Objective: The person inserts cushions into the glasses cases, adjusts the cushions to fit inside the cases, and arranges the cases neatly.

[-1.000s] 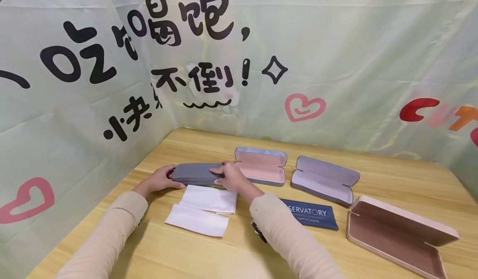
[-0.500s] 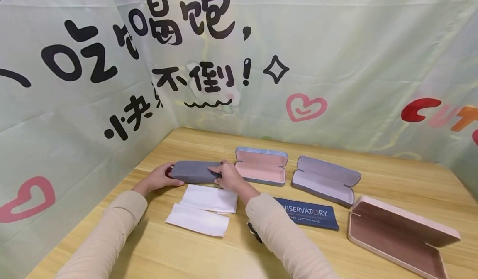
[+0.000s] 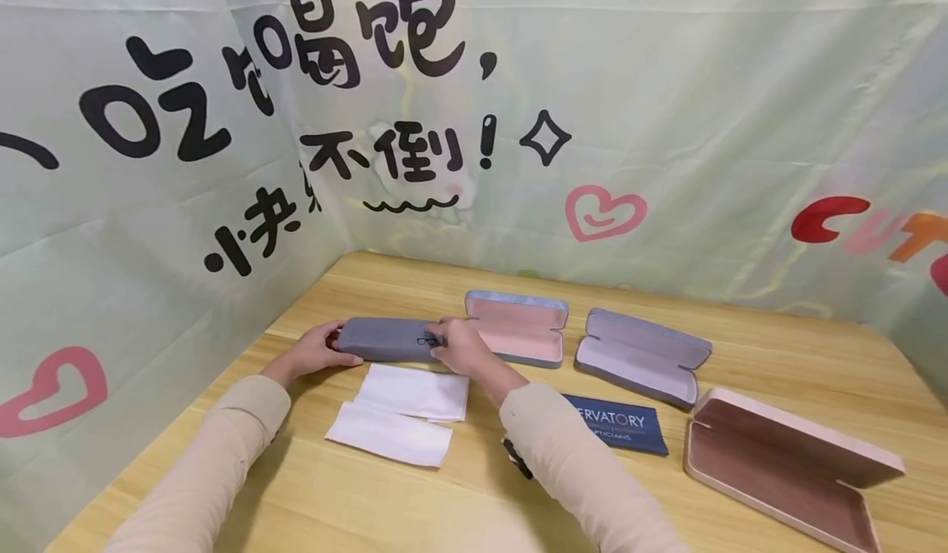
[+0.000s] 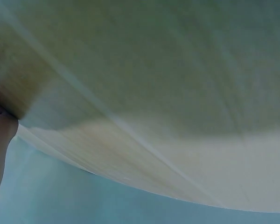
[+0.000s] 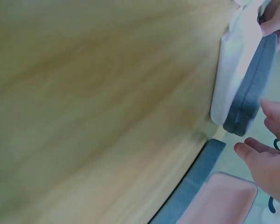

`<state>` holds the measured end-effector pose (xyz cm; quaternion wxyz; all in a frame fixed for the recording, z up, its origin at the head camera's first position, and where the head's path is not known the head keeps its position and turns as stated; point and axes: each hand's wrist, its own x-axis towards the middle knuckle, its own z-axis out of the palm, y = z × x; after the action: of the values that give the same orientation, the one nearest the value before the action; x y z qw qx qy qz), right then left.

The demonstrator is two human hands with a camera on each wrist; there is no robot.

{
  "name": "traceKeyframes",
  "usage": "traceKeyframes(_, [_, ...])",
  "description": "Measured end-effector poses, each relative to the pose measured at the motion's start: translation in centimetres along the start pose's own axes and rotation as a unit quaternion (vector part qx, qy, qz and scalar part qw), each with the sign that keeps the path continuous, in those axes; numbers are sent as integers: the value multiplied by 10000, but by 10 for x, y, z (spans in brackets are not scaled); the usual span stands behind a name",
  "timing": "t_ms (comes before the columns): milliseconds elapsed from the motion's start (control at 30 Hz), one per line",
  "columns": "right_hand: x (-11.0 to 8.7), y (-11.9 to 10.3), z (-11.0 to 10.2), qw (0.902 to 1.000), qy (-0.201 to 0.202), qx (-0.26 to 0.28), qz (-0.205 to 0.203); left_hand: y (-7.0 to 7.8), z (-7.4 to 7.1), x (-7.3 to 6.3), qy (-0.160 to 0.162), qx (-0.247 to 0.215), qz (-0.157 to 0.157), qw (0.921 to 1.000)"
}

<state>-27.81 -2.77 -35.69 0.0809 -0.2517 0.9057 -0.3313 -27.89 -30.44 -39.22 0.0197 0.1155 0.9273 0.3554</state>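
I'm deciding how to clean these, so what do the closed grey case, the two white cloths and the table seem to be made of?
Closed grey case: probably a rigid shell with a matte fabric or faux-leather cover, given its dull surface and firm edges.
White cloths: likely thin, smooth fabric, lying flat with soft edges.
Table: wood or wood-look laminate, faint sheen, showing grain.

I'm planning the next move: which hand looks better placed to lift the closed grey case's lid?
Probably the right hand. The left hand holds the grey case by its left end and could steady it, while the right is at the opposite end, its fingers spread apart.
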Motion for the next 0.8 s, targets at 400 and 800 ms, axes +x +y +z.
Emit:
traceKeyframes(400, [-29,15,-15,9964,274,214,-778,7,9,-3,260,373,-71,9989])
traceKeyframes(800, [-47,28,-16,9932,903,440,-596,17,12,-17,823,223,-800,9931])
